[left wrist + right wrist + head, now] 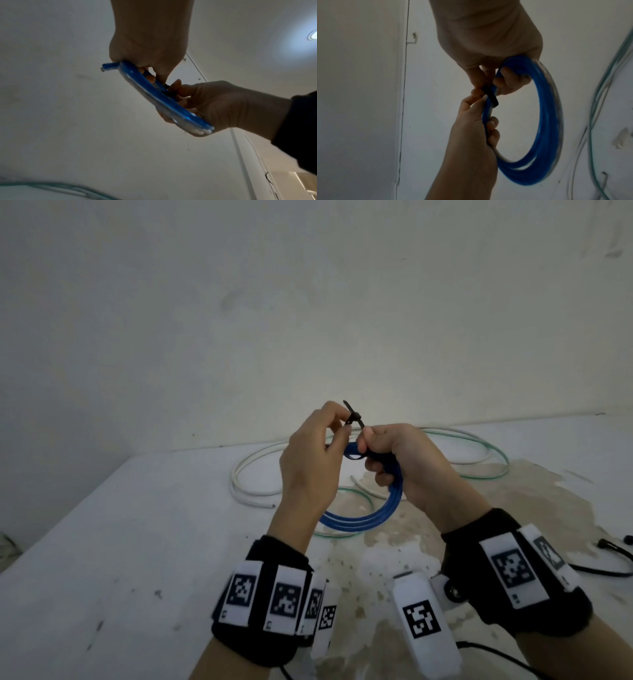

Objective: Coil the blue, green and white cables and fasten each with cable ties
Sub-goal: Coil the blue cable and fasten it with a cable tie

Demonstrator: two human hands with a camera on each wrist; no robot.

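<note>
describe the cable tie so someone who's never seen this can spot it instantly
Start at the white table, where white and green cables lie loose; both hands hold a blue cable coil above it. The cable tie wraps the top of that coil, pinched between left hand and right hand. It is the only thin black strip there.

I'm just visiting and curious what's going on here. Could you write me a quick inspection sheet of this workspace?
Surface: white table, stained and flaking near the middle.
Job's things: blue coil held up above the table; black tie looped round it.
Clutter: nothing seen.
Hands: left hand pinches the tie; right hand grips the coil and the tie's tail.
Cables: white cable and green cable lie loose, uncoiled; black leads at the right edge.
Surroundings: bare white wall.
</note>
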